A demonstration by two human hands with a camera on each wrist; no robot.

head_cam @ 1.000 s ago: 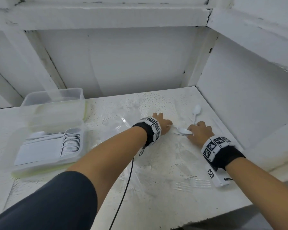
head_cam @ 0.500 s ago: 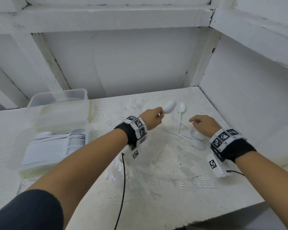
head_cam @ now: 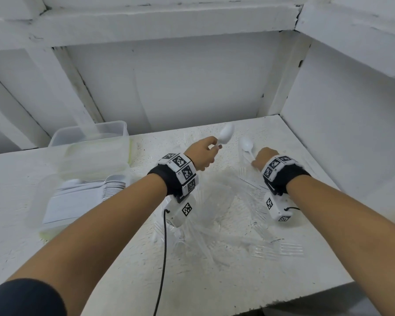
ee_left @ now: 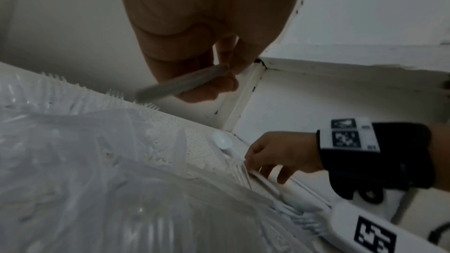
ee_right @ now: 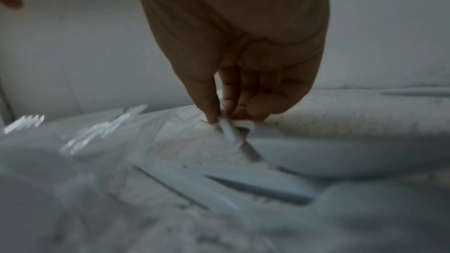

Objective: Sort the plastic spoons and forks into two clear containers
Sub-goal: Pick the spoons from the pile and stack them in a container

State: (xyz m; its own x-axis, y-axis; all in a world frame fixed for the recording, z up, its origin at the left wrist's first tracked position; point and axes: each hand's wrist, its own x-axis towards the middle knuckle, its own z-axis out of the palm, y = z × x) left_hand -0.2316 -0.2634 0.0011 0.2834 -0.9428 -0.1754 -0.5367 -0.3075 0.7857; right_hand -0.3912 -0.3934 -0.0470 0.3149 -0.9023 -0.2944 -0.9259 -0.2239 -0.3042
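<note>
Both hands reach forward over a white speckled shelf (head_cam: 214, 281) set in a white-walled corner. Raised above the surface, the left hand (head_cam: 202, 153) has its fingers curled round the handle of a white plastic spoon (head_cam: 226, 136), whose bowl points up and away. Lower down and to the right, the right hand (head_cam: 263, 158) pinches the handle end of a second white spoon (head_cam: 246, 145); that spoon's bowl lies on the shelf towards the back wall. In the blurred right wrist view the pinch appears to be thumb against fingertips (ee_right: 212, 116), though the motion blur makes this hard to confirm.

At the left of the shelf stand two clear containers. The nearer container (head_cam: 43, 222) holds a neat row of stacked white spoons (head_cam: 113, 187). The farther container (head_cam: 89, 133) sits behind it and partly on it; its contents cannot be made out. Between and in front of the hands, clear plastic forks (head_cam: 281, 249) lie scattered over the shelf among crumpled clear wrapping (head_cam: 214, 201).
</note>
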